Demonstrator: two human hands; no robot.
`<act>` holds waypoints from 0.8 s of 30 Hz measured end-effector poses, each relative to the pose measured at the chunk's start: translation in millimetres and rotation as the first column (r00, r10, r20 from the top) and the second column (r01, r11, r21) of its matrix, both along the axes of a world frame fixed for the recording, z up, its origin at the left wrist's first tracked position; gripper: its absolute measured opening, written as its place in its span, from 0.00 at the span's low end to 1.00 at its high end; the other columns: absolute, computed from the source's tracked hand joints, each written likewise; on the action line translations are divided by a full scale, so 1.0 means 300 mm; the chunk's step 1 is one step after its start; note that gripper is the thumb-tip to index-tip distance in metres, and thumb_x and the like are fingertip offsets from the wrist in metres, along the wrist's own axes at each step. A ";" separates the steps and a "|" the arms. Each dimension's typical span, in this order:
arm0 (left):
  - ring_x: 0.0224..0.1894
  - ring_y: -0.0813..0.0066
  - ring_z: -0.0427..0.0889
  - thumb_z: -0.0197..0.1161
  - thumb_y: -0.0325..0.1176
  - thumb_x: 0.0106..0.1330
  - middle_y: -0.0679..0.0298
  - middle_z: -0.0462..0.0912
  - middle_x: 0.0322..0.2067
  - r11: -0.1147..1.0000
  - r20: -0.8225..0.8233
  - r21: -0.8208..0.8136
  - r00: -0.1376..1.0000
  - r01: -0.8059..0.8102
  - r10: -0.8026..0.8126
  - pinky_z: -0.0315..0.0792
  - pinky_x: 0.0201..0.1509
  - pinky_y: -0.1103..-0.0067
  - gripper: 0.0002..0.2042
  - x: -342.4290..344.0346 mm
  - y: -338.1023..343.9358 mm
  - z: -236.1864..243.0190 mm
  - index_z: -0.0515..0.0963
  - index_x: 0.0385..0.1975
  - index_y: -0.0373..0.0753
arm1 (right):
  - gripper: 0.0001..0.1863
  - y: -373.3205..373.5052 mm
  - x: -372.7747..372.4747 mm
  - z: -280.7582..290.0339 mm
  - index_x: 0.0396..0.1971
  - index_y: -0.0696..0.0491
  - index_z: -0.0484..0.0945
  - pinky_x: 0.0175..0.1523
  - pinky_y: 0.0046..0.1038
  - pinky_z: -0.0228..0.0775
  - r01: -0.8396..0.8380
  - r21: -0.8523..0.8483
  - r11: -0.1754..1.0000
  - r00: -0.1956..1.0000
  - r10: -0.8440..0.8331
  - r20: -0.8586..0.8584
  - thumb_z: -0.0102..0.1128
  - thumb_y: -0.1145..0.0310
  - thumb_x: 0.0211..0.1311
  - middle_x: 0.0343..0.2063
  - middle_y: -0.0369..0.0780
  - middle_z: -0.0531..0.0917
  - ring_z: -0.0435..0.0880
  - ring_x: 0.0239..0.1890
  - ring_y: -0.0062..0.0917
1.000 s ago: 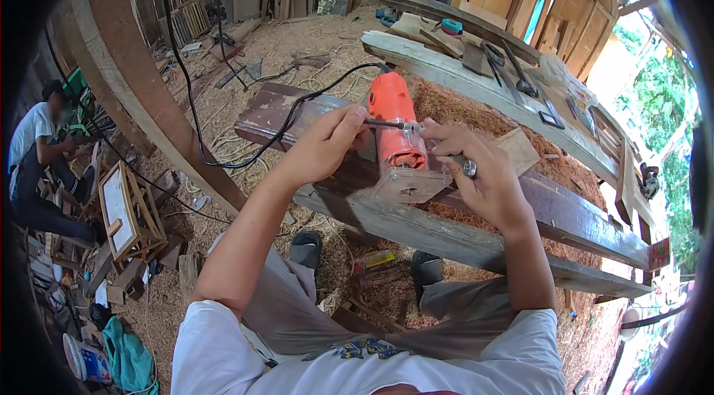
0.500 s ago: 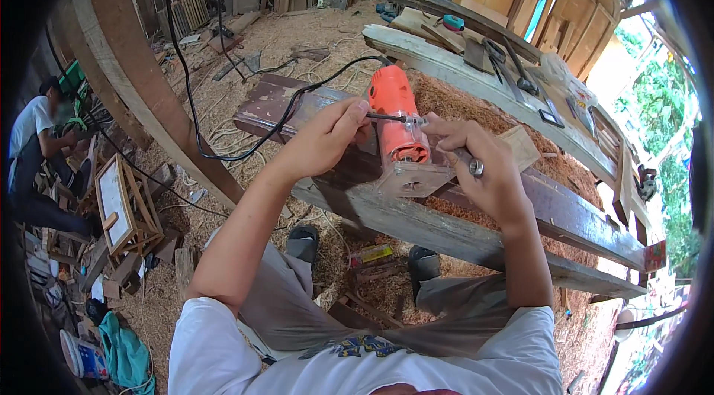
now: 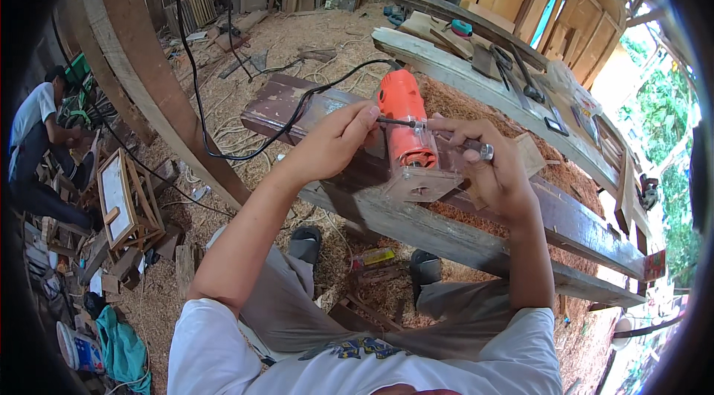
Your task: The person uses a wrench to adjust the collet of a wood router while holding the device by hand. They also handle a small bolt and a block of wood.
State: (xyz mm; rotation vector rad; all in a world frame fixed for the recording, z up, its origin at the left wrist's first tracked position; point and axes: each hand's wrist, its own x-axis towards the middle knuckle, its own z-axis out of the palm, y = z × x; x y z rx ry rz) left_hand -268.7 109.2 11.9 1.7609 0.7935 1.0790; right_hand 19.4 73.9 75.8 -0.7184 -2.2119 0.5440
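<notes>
An orange trim router (image 3: 402, 94) with a clear plastic base (image 3: 424, 185) stands on a dark brown wooden plank (image 3: 279, 101). My left hand (image 3: 335, 140) is closed around a thin dark-shafted screwdriver (image 3: 396, 122), its handle hidden in my fingers. The shaft crosses the router's body and its tip meets the clamp fitting (image 3: 419, 126) on the side. My right hand (image 3: 497, 168) has its index fingertip at that fitting. In its curled fingers is a metal tool with a shiny round end (image 3: 486, 151); the rest of it is mostly hidden.
The router's black cord (image 3: 256, 153) loops off to the left. Hand tools and a phone-like dark object (image 3: 555, 126) lie on another plank (image 3: 446, 60) at the back right. A person (image 3: 48, 135) sits at far left near a wooden frame (image 3: 123, 198). Shavings cover the floor.
The view has shifted slightly. The round end of the metal tool in my right hand has tilted upward. My left hand stays at the router with the screwdriver.
</notes>
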 end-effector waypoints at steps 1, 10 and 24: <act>0.32 0.81 0.61 0.43 0.43 0.88 0.73 0.64 0.29 1.000 -0.001 0.007 1.000 -0.006 0.006 0.61 0.37 0.79 0.18 -0.002 0.004 0.001 0.66 0.34 0.40 | 0.20 0.002 -0.003 0.001 0.50 0.57 0.77 0.55 0.33 0.79 0.000 -0.002 1.000 1.000 0.000 0.000 0.55 0.87 0.57 0.58 0.48 0.86 0.89 0.49 0.39; 0.34 0.82 0.65 0.44 0.45 0.88 0.72 0.69 0.31 0.999 0.034 -0.048 0.999 -0.021 0.022 0.64 0.39 0.79 0.18 0.001 0.002 -0.005 0.70 0.37 0.40 | 0.06 0.066 -0.019 -0.002 0.45 0.58 0.75 0.56 0.30 0.78 0.037 0.001 0.999 0.998 -0.037 -0.060 0.48 0.77 0.77 0.46 0.44 0.89 0.89 0.47 0.30; 0.33 0.79 0.70 0.45 0.45 0.87 0.69 0.72 0.30 0.996 0.032 -0.065 0.997 -0.062 0.065 0.68 0.40 0.78 0.19 -0.002 0.002 -0.013 0.72 0.38 0.36 | 0.16 0.172 -0.095 0.194 0.48 0.58 0.75 0.47 0.26 0.89 0.130 -0.524 0.842 0.991 -0.125 0.045 0.44 0.59 0.87 0.37 0.38 0.84 0.90 0.41 0.23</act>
